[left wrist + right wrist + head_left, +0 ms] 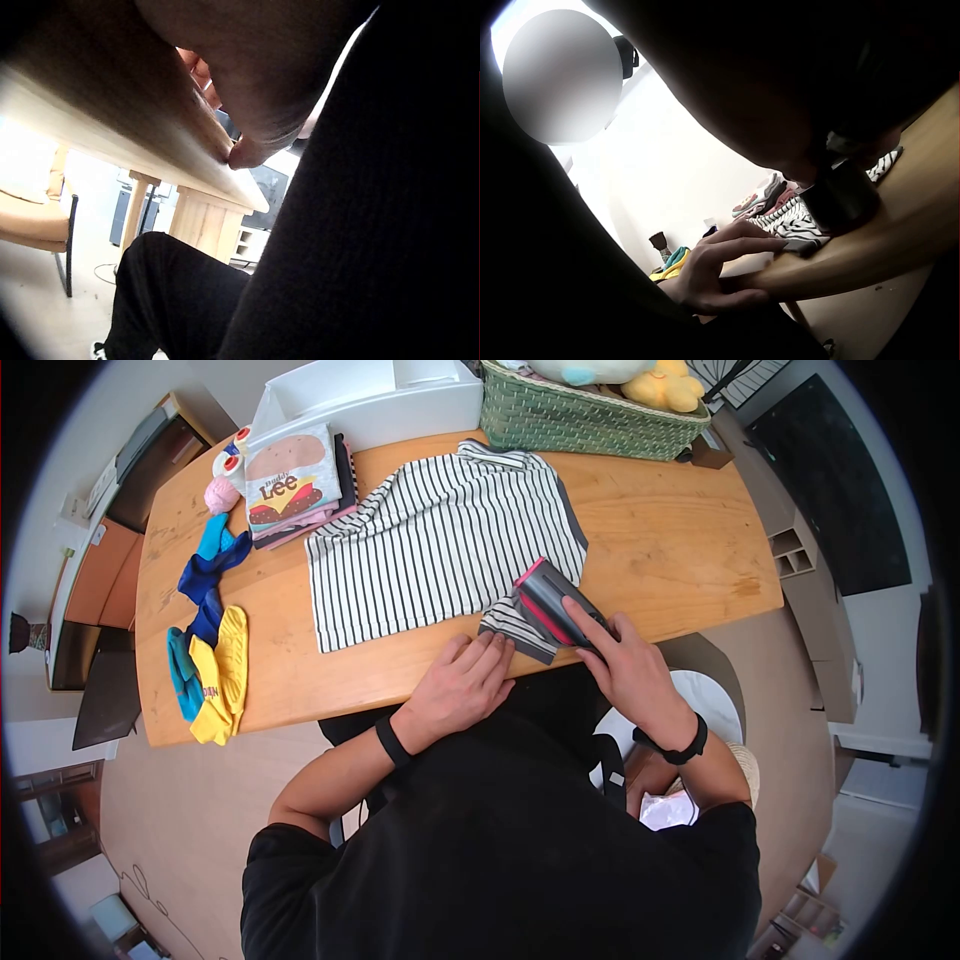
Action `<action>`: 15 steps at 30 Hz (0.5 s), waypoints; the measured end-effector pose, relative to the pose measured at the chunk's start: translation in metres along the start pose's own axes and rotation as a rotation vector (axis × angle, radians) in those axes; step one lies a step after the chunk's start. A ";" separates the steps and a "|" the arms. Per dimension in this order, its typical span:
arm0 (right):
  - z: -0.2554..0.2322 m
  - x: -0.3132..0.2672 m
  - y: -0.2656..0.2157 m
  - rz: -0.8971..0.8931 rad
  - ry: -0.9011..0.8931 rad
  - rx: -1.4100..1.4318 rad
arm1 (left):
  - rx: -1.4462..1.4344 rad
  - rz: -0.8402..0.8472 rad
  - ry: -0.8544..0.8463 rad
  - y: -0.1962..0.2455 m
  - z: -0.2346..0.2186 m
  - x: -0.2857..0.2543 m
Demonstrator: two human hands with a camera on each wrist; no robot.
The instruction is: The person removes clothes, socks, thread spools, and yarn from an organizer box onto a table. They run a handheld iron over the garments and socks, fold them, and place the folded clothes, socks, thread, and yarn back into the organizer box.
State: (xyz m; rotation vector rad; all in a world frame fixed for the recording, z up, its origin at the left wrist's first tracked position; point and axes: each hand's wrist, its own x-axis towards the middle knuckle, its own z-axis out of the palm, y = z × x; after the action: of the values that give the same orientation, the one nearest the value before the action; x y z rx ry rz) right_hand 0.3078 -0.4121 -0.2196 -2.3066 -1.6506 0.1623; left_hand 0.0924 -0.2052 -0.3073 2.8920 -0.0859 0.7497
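A white shirt with dark stripes point(430, 540) lies spread on the wooden table, with one sleeve point(512, 622) reaching toward the front edge. My right hand point(632, 668) grips a dark grey handheld garment iron with a pink edge point(548, 600), its index finger stretched along the top. The iron lies over part of the sleeve, hiding it. My left hand point(462, 678) rests at the table edge, fingertips on the sleeve beside the dark cuff point(535, 651). In the right wrist view, the left hand point(712, 266) has its fingers extended toward the cuff, thumb lower at the edge.
Folded clothes point(295, 480) are stacked at the back left, near a pink yarn ball point(221, 494). Blue clothing point(208, 582) and yellow clothing point(225, 670) lie on the left. A white bin point(370, 410) and a green basket with plush toys point(590, 425) stand along the back.
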 end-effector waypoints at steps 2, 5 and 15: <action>-0.002 -0.005 0.004 0.034 0.007 -0.015 | 0.003 0.000 0.001 0.000 -0.001 0.000; -0.004 -0.012 0.016 0.089 0.036 -0.054 | -0.002 -0.002 0.002 0.001 -0.002 0.001; -0.012 -0.003 0.108 0.045 0.389 0.125 | -0.053 -0.027 -0.012 0.003 -0.001 0.006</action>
State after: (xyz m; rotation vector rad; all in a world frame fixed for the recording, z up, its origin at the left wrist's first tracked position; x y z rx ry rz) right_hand 0.4078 -0.4492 -0.2416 -2.1177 -1.3546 -0.1604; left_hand 0.0966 -0.2080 -0.3035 2.8420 -0.0671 0.7150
